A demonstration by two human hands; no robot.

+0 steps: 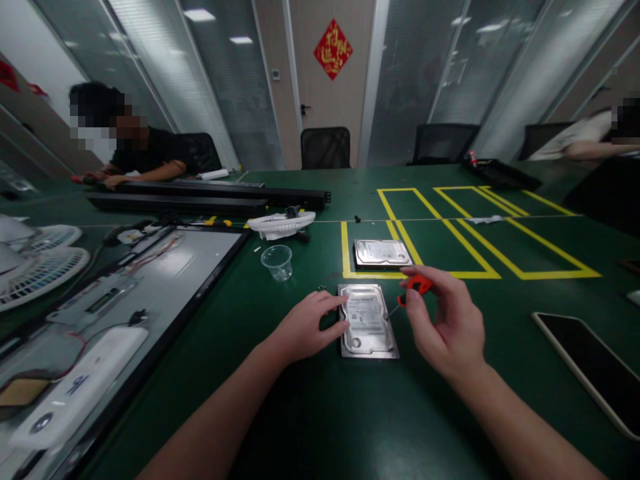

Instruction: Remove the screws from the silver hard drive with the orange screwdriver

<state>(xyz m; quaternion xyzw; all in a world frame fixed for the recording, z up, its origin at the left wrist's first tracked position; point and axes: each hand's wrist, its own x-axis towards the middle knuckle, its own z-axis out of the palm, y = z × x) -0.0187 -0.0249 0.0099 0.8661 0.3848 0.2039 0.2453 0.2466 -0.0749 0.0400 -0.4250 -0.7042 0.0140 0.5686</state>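
Observation:
A silver hard drive [367,337] with a printed label lies flat on the green table before me. My left hand [311,325] is at its left edge, index finger and thumb stretched apart and touching its top; the other fingers are partly hidden. Between the thumb and fingers of my right hand [447,320] is a small screwdriver [419,285] with an orange-red and black handle. Its thin shaft slants down left to the drive's right edge; whether the tip sits in a screw I cannot tell. A second hard drive [383,253] lies just behind.
A clear plastic cup [277,261] and a white fan part [281,224] stand left of the drives. An opened display panel [200,250] fills the left side. At right lies a phone [590,363]. Yellow tape [475,275] marks the table [310,413]. Two people sit across.

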